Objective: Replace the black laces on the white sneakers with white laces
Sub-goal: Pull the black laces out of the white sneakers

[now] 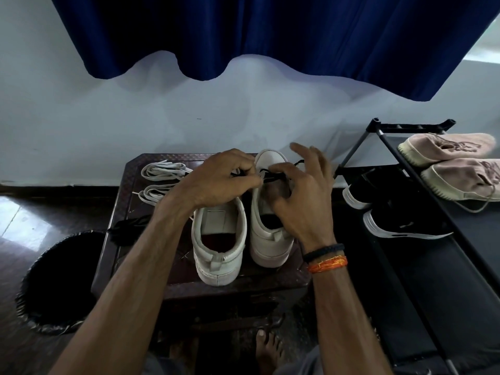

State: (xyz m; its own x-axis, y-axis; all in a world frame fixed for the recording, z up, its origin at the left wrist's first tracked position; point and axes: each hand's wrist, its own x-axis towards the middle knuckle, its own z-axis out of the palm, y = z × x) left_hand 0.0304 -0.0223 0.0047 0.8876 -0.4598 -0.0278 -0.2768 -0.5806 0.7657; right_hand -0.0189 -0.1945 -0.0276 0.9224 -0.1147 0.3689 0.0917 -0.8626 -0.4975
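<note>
Hands meet over the right sneaker [270,212]: left hand [216,182] and right hand [300,193] each pinch black lace [270,177]; best drawn out eyelet by eyelet.

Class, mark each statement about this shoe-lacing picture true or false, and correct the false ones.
1. Both hands work at the black lace on the right sneaker. True.
2. The white laces are already threaded through the left sneaker. False: they lie loose on the table, left of the shoes.
3. The right hand wears wristbands. True.
4. The pink shoes stand on the floor. False: they sit on the black rack.
</note>
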